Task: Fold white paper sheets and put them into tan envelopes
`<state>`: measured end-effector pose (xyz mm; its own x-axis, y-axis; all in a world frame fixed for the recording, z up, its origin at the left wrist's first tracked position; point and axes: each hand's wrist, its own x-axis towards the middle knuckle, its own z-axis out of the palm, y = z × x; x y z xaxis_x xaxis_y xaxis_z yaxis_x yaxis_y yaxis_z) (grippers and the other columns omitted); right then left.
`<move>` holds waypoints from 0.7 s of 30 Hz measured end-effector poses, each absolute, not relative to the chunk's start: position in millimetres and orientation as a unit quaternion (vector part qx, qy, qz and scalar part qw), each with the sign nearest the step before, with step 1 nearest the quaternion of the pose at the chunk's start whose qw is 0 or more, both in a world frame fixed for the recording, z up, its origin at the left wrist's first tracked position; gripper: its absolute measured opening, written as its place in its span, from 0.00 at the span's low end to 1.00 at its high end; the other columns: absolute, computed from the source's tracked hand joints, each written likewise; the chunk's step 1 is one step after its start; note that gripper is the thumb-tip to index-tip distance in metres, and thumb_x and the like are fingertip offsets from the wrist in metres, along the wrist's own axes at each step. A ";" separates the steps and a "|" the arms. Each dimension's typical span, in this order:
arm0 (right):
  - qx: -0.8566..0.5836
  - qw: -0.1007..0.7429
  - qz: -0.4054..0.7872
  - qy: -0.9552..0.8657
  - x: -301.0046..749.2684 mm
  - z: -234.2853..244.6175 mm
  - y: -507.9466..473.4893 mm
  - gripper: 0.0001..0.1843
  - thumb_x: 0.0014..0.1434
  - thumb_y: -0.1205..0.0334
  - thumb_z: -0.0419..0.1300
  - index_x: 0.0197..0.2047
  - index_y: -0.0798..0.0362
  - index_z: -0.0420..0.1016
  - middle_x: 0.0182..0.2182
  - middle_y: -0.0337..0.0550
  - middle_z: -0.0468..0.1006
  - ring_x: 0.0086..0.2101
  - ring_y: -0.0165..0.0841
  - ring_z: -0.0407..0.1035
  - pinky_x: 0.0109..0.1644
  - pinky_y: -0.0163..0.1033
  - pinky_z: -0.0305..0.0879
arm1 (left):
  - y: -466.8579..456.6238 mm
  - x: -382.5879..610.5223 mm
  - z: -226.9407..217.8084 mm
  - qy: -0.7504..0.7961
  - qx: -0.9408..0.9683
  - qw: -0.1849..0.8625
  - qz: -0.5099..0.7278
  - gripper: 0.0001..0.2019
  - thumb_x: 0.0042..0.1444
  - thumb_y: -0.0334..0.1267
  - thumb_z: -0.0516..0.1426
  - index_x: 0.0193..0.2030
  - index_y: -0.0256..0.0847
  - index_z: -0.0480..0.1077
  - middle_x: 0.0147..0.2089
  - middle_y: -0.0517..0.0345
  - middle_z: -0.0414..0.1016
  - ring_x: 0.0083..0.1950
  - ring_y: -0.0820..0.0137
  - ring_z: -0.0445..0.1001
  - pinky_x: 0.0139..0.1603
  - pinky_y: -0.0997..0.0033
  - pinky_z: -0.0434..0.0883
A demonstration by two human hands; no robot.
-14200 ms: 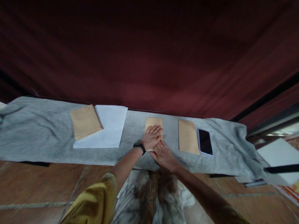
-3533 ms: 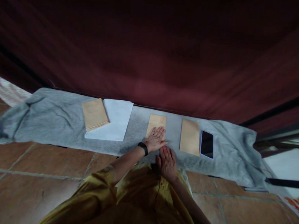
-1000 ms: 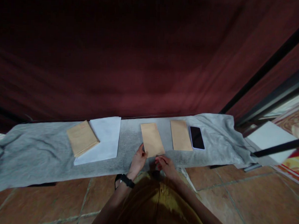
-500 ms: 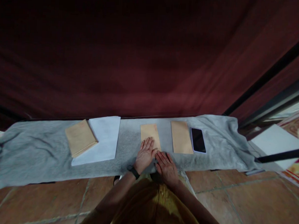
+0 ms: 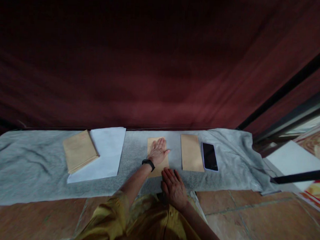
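A small brown paper envelope (image 5: 157, 172) lies flat on the grey cloth in front of me. My left hand (image 5: 158, 152), with a dark band on its wrist, rests flat on its upper part, fingers stretched and thumb out to the right. The hand covers much of the envelope's middle. At the envelope's lower right corner, my right hand (image 5: 175, 188) lies palm down with its fingers extended, the tips at the paper's edge. Another brown envelope (image 5: 192, 153) lies to the right, touched by neither hand.
A phone (image 5: 209, 156) lies beside the right-hand envelope. On the left, a stack of brown envelopes (image 5: 80, 150) overlaps white paper sheets (image 5: 108, 149). Grey cloth (image 5: 132, 157) covers the narrow surface, with a dark red curtain-like backdrop (image 5: 149, 112) behind. A white board (image 5: 293, 157) stands far right.
My left hand has slid forward along the envelope, from its lower part to near its top edge. My right hand stays by the lower right corner. The view has shifted slightly.
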<state>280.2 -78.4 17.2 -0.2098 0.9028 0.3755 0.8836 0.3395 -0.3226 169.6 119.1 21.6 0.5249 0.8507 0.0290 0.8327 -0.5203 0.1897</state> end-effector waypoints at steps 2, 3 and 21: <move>-0.573 0.248 0.018 -0.781 280.8 19.2 -78.4 0.25 0.72 0.61 0.53 0.70 0.52 0.66 0.67 0.44 0.70 0.66 0.39 0.64 0.74 0.53 0.53 | 124.0 171.0 23.0 0.486 0.870 0.077 0.040 0.36 0.72 0.57 0.37 0.78 0.36 0.47 0.80 0.45 0.46 0.81 0.58 0.42 0.79 0.45 0.41; -0.573 0.245 0.019 -0.782 280.9 20.2 -78.4 0.25 0.72 0.61 0.53 0.70 0.52 0.66 0.67 0.44 0.70 0.66 0.39 0.65 0.73 0.53 0.54 | 125.6 171.1 23.9 0.485 0.871 0.078 0.033 0.37 0.72 0.58 0.37 0.78 0.36 0.48 0.80 0.45 0.46 0.81 0.58 0.42 0.79 0.46 0.41; -0.576 0.243 0.004 -0.781 280.6 15.6 -78.4 0.24 0.71 0.63 0.53 0.69 0.51 0.68 0.65 0.47 0.74 0.65 0.38 0.66 0.74 0.52 0.52 | 89.1 152.3 15.2 0.399 0.912 0.072 0.064 0.40 0.71 0.62 0.37 0.77 0.32 0.49 0.79 0.39 0.50 0.81 0.57 0.44 0.78 0.48 0.42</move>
<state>280.6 -78.4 15.6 -0.2194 0.9009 0.3745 0.8969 0.3373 -0.2860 152.3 89.1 15.2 0.6731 0.7372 0.0593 0.7189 -0.6710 0.1814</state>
